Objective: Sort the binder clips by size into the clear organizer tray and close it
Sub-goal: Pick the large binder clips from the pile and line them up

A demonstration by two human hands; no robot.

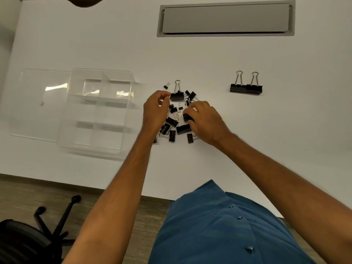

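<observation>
A pile of black binder clips (176, 119) of mixed sizes lies on the white table (114, 44). My left hand (155, 111) hovers over the pile's left side with fingers curled; I cannot see anything held in it. My right hand (204, 121) grips a medium black clip (187, 116) at the pile's right side. Two large clips (245, 86) stand side by side, apart at the right. The clear organizer tray (95, 111) sits at the left with its compartments bare. Its lid (42, 103) lies open flat to its left.
A grey cable hatch (225, 19) is set into the table at the back. The table's front edge runs across below my arms. An office chair base (47, 225) stands on the floor at lower left.
</observation>
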